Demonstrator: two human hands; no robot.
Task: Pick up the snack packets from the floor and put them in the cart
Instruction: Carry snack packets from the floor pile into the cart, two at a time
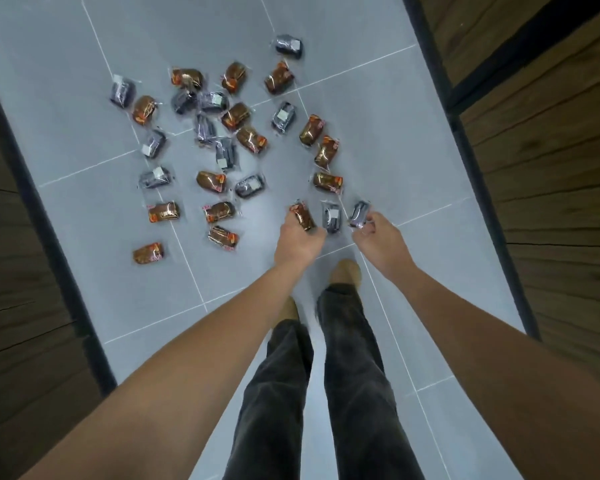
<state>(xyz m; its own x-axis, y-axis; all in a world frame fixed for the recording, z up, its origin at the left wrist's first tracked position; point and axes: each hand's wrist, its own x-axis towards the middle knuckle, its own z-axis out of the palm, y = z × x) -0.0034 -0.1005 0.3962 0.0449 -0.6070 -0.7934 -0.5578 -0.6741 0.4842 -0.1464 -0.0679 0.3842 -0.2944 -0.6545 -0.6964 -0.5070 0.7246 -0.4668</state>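
Several snack packets, some brown-and-orange and some dark purple, lie scattered over the grey tiled floor (84, 237). My left hand (297, 242) is closed around a brown packet (302, 215) at the near edge of the scatter. My right hand (378, 237) pinches a purple packet (359, 213) by its lower end. Between my hands another purple packet (330, 216) lies loose on the tiles. No cart is in view.
Dark wooden panels with black edging flank the tiled strip on the left (21, 306) and right (551, 168). My legs in dark trousers (347, 375) and tan shoes (345, 271) stand just behind my hands. A brown packet (148, 252) lies nearest at the left.
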